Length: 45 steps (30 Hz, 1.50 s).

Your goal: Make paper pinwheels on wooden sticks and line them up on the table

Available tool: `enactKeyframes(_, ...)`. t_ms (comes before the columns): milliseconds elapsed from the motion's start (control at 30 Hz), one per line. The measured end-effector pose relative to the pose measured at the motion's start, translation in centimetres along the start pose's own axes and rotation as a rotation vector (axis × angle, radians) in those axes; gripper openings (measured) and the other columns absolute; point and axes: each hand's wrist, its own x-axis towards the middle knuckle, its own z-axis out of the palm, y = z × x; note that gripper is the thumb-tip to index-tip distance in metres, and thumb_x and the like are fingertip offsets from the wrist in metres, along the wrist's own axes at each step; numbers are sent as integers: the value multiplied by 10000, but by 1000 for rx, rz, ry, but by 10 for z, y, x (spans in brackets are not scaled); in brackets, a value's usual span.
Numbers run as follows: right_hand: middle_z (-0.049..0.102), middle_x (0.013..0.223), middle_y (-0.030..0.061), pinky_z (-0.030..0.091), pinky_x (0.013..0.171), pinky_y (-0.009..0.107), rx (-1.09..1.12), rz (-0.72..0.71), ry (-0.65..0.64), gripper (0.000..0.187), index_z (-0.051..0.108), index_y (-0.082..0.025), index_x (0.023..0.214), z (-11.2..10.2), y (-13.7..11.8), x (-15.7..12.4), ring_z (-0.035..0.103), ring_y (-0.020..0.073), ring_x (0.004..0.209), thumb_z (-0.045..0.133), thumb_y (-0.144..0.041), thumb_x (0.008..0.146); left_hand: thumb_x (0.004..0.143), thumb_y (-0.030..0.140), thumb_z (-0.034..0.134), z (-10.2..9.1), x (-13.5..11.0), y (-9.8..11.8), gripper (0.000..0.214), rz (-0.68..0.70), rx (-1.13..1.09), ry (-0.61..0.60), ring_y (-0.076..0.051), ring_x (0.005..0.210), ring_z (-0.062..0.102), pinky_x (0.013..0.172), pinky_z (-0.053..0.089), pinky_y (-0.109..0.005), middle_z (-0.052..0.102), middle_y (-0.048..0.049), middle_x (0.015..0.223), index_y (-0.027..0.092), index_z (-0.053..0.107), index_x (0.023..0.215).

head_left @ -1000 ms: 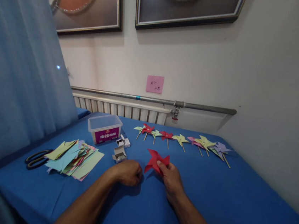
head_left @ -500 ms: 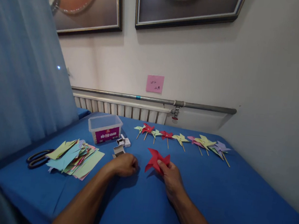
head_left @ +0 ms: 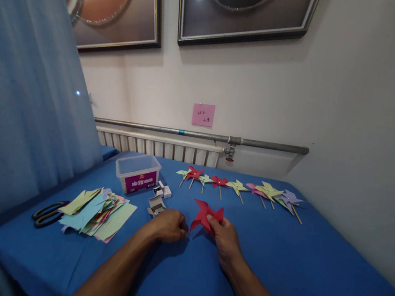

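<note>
A red paper pinwheel (head_left: 202, 214) is pinched at its centre between the thumb and fingers of my right hand (head_left: 226, 239); no stick shows on it. To its left, my left hand (head_left: 171, 226) is closed, fingers curled down close to the blue cloth. Whatever those fingers hold, if anything, is hidden. Just behind my left hand lies an opened small cardboard box (head_left: 157, 204), and beyond that a small white box (head_left: 163, 190). Finished pinwheels on sticks, such as a yellow pinwheel (head_left: 237, 187), lie in a row farther back.
A clear plastic tub (head_left: 138, 174) with a purple label stands at the back left. Cut coloured paper (head_left: 85, 209) is heaped at the left, overlapping black-handled scissors (head_left: 49, 213). Behind the blue-covered table (head_left: 297, 271) run a radiator (head_left: 158, 147) and a pipe (head_left: 271, 146).
My left hand has moved slightly right and nearer the red pinwheel, uncovering more of the opened box. My right hand keeps its hold. The camera view has tipped up a little.
</note>
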Motion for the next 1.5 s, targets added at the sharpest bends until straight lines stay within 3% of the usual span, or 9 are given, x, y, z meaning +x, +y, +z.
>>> enactKeyframes(233,705,632,-5,446,600,289,-16,-8,17,305,739,-182,722,0,2,3,585,168,576,814,-444,584,767,180,630,0,-1,5,259,6,51,-19,-209,862,720,709,477,-250,808,-51,955,238,811,944)
enactKeyframes(700,677,612,-16,453,602,296,42,14,-5,294,711,-201,698,2,-4,-2,552,159,563,822,-435,561,808,178,599,0,0,-13,226,97,260,46,-255,933,725,782,490,-305,795,-97,965,210,788,927)
enactKeyframes(1200,685,642,-15,470,609,294,24,17,-5,345,725,-180,764,-1,2,1,570,158,575,837,-448,578,770,135,606,7,0,4,303,105,173,94,-241,933,727,765,487,-285,805,-57,993,256,795,973)
enactKeyframes(1500,727,676,8,507,621,307,42,11,-10,289,740,-197,773,-3,3,2,622,184,594,849,-418,622,832,156,559,7,3,-3,228,148,254,77,-300,953,729,782,513,-352,781,-136,997,185,760,934)
